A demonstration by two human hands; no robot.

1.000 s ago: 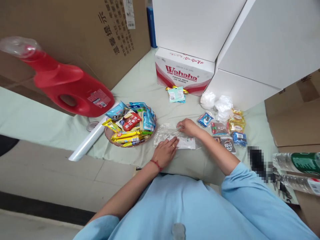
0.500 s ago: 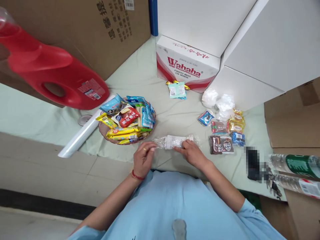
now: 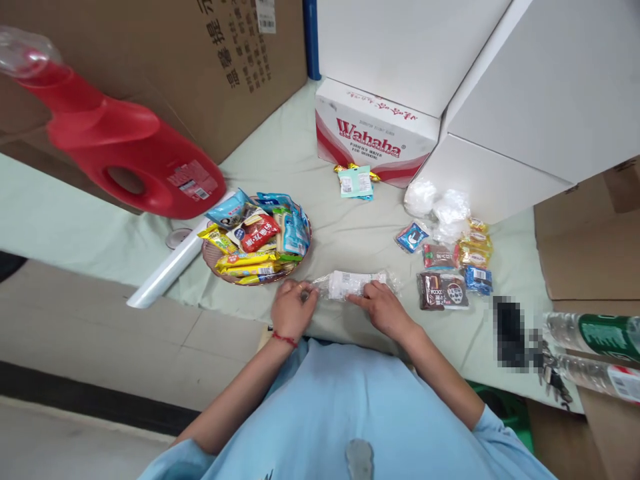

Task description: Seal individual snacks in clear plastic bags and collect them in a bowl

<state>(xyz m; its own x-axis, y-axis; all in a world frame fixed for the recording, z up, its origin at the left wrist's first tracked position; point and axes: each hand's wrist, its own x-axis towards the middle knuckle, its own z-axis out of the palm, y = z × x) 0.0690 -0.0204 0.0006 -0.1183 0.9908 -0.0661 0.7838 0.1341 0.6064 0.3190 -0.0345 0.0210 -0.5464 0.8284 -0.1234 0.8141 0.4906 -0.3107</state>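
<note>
On the cloth in front of me lies a clear plastic bag (image 3: 324, 287) wrapped around a white packet (image 3: 345, 283). My left hand (image 3: 294, 308) is closed, pinching the bag's twisted left end between thumb and fingers. From the right, my right hand (image 3: 386, 308) holds the packet down, its index finger stretched along the lower edge and the other fingers curled on top. Just behind my left hand stands a pink see-through basket (image 3: 214, 257) heaped with snack packs, among them a red and white pack (image 3: 257, 231) and yellow bars (image 3: 249, 260).
Several small snack packs, including brown ones (image 3: 443, 291), lie right of my hands beside crumpled clear plastic (image 3: 450, 207). A red jug (image 3: 135, 150) and a white roll (image 3: 173, 267) are at left. A Wahaba-style water carton (image 3: 375, 130) stands behind; bottles (image 3: 600, 333) lie at right.
My left hand has closed further over the bag's left end, with its fingers turned more downward. My right hand stays on the packet. The whole view has shifted slightly.
</note>
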